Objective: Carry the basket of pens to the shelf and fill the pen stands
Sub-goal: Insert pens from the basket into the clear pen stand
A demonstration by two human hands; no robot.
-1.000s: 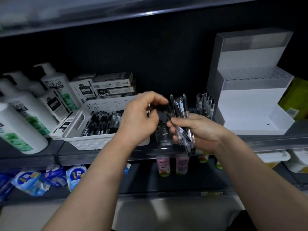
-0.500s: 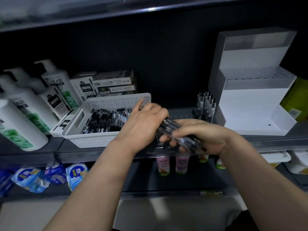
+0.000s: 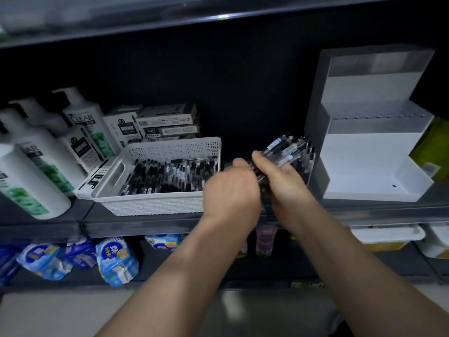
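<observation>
While right hand (image 3: 285, 187) grips pen bundle (image 3: 281, 148), left hand (image 3: 230, 193) unreadable, fingers hidden — basket (image 3: 155, 205) rim just left.

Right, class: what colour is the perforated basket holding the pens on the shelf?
The basket is white, dotted with small holes; the head view shows it best.

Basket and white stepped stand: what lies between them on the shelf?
In the head view, both hands: the right hand grips a bundle of pens, the left hand beside it. Upright pens stand behind.
</observation>
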